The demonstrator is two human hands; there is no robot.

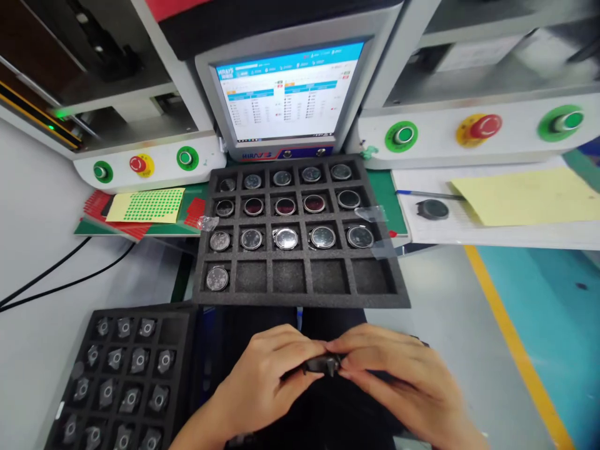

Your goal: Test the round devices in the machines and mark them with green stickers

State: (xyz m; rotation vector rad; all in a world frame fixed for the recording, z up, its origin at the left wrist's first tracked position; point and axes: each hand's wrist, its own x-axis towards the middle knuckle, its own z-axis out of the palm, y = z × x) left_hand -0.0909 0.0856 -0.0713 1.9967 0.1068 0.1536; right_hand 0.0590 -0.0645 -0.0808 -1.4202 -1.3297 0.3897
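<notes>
Between my two hands, low in the head view, is a small dark watch case, seen nearly edge-on. My left hand pinches its left end between thumb and fingers. On its right side, the thumb and fingertips of my right hand press against it. Fingers cover much of the case, so its face is hidden. Just beyond my hands lies a black foam tray with round watch cases in its upper three rows. One more watch case sits in the front row's left pocket.
A second foam tray at lower left holds several wrapped parts. Behind stand a monitor and machine panels with green buttons and red emergency stops. At right, a loose watch case, a pen and yellow paper lie on white sheets.
</notes>
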